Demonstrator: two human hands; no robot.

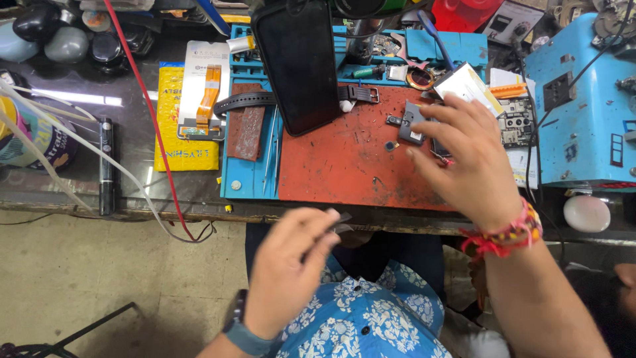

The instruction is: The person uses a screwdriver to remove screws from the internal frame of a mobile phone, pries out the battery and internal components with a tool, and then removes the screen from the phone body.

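**Two hands over a phone-repair bench**

While the right hand [467, 156] reaches across the red work mat [344, 166] at centre right of the frame, its fingers are spread and loose, pinching nothing. Just left of its fingertips, touching or nearly so, lies a small dark grey phone part [411, 124], its long axis running roughly up and down the frame. This hand is much the nearer to it. A tiny round piece [389, 145] sits on the mat just left of the part.

At lower centre, off the near edge of the bench [132, 192], the left hand [291, 268] has its fingers pressed together, pinching a thin dark tool [339, 221] whose tip points up and right, towards the mat.

A black phone [299, 63] stands propped at upper centre, with a dark watch strap [255, 101] running behind it. At right stands a blue machine [583, 106]. Behind the mat, a blue tray [457, 48] with compartments holds small parts; what lies in each compartment cannot be told.
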